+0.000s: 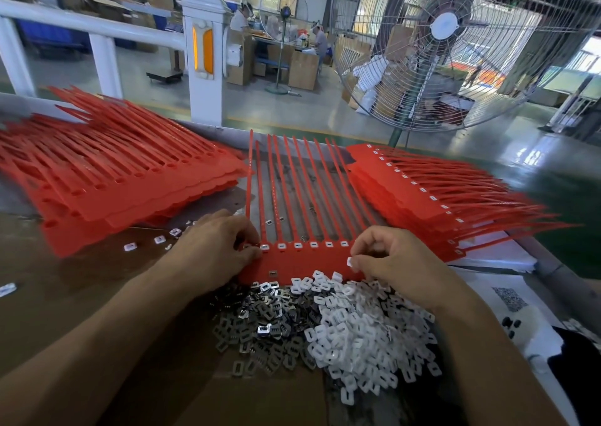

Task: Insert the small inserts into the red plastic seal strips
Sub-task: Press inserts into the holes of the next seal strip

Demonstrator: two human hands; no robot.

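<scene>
Pinching a white insert (350, 262) in the right grip (387, 263), left grip (216, 246) nipping the red comb-like strip sheet (302, 224).

Single head-worn wide-angle view, facing forward and down, close over bench (81, 295); factory floor visible beyond.

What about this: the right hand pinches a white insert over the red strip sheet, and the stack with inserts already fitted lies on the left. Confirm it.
Not quite. The right hand does pinch a white insert over the red strip sheet, but the stack with inserts already fitted lies on the right; the left stack shows empty holes. The head view shows it.
</scene>
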